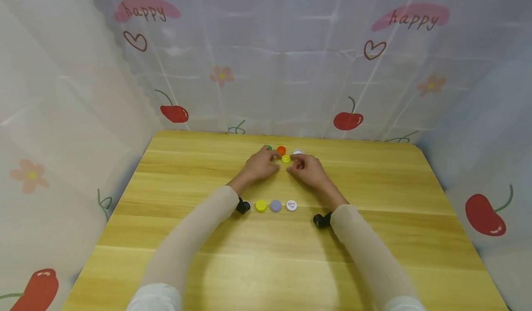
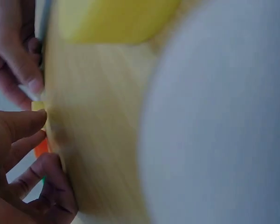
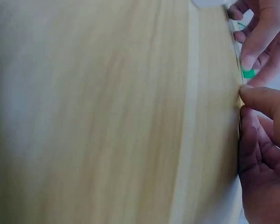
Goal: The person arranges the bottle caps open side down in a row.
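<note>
A small yellow bottle cap [image 1: 286, 159] lies on the table between both hands. My left hand [image 1: 261, 164] reaches it from the left, its index fingertip at the rim. From the right, my right hand [image 1: 309, 170] also has bent fingers beside the cap; a pinch cannot be made out for either hand. An orange cap [image 1: 281, 150] lies just behind, with a green cap [image 1: 269, 148] partly hidden by the left hand and a white cap [image 1: 298, 152] by the right index finger. In the left wrist view, the yellow cap [image 2: 38, 106] shows near the left thumb.
Closer on the wooden table [image 1: 266, 255] is a row with a yellow cap [image 1: 261, 206], a lavender cap [image 1: 276, 206] and a printed white cap [image 1: 292, 205]. A pale cap [image 1: 249, 205] sits partly hidden by the left wrist camera. Printed curtains [image 1: 274, 89] surround the table.
</note>
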`<state>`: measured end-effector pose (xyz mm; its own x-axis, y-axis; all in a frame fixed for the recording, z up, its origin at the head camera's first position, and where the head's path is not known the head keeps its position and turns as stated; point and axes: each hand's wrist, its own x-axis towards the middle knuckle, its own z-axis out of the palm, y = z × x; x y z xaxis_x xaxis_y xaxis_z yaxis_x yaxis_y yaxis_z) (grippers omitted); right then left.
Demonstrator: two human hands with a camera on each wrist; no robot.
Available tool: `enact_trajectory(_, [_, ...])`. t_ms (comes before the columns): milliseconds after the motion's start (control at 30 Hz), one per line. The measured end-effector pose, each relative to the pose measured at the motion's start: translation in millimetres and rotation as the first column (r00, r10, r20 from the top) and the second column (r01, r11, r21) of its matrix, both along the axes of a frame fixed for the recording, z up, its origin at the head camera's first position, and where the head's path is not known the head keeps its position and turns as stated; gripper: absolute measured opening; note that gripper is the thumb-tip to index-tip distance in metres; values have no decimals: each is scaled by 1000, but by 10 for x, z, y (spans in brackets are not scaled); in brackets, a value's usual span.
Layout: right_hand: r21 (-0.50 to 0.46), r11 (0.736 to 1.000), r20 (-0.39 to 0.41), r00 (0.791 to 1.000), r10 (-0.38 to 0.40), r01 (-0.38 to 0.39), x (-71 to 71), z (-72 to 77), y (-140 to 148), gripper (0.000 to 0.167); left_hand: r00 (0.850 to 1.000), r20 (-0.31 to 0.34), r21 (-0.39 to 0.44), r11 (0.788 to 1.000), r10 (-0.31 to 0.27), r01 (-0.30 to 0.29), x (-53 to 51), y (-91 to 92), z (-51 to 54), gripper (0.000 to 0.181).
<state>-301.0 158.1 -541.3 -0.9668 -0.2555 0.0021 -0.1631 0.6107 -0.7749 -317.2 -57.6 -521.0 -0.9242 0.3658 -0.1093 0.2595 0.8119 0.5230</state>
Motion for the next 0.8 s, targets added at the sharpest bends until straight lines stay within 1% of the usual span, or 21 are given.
enact_trajectory(33, [8, 1000, -13, 1000, -1, 1, 1, -6, -12, 40, 1000, -14, -27, 1000, -2, 2, 5, 25, -8, 42])
enact_trajectory(100, [26, 1000, -41, 999, -8, 9, -4, -18, -33, 33, 999, -37, -52, 999, -10, 8, 12, 70, -13, 41])
enact_trajectory(200, [39, 999, -70, 998, -5, 7, -6, -22, -54, 23, 998, -58, -31, 999, -38, 36, 17, 116, 2, 38])
enact_trajectory(267, [39, 999, -74, 997, 4, -1, -4, -18, -66, 21, 997, -61, -10, 999, -54, 53, 16, 128, 12, 36])
enact_trajectory(333, [40, 999, -77, 997, 17, -14, 1, -17, -73, 22, 997, -60, 5, 998, -57, 58, 7, 128, 17, 33])
enact_trajectory(400, [42, 999, -74, 997, 24, -21, 6, -17, -76, 25, 998, -53, 24, 999, -47, 48, -2, 118, 16, 31])
enact_trajectory(500, [43, 999, -67, 998, 19, -16, 11, -22, -71, 28, 999, -40, 59, 998, -31, 33, -15, 103, 9, 29])
enact_trajectory(567, [39, 999, -64, 998, 15, -13, 16, -22, -62, 29, 999, -40, 79, 996, -31, 34, -20, 96, 3, 28])
enact_trajectory(700, [34, 999, -63, 998, 18, -16, 27, -18, -53, 29, 998, -44, 80, 996, -44, 47, -26, 81, -9, 27])
enact_trajectory(800, [38, 999, -57, 998, 23, -21, 28, -15, -53, 28, 998, -27, 70, 996, -62, 64, -27, 57, -4, 27])
